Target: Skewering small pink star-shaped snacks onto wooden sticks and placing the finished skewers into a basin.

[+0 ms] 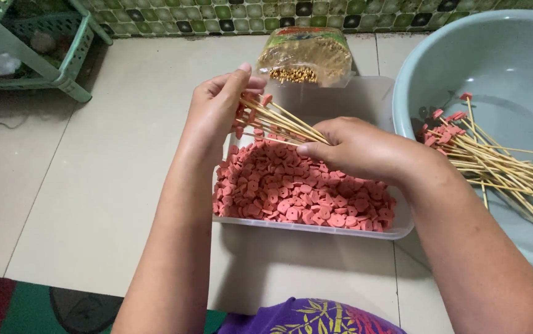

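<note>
The pale beige tiled floor (112, 185) carried everything, with a green mosaic-tile wall strip (279, 15) along its far edge and a light green plastic rack (44, 55) in the far left corner. At the right edge sat a large, round, grey-blue plastic basin (501, 68), and inside it lay a loose pile of thin bamboo skewers (507, 176), several already tipped with a small pink slice at the far end; that looked like the finished share. Near the middle of the floor stood a clear, rectangular plastic container (396, 229), its near half thickly covered with small, round, pinkish-red sausage slices (297, 192), so a great deal was left to thread. Behind its far edge leaned a clear plastic bag of tan, grain-like pieces (306, 59), possibly nuts; the view was too coarse to say.

Over the container, the right hand (359, 148) was closed around a bundle of bamboo skewers (282, 124), gripping them near their blunt ends. The left hand (220, 105) pinched at the bundle's far tips, where a few pink slices already sat.
</note>
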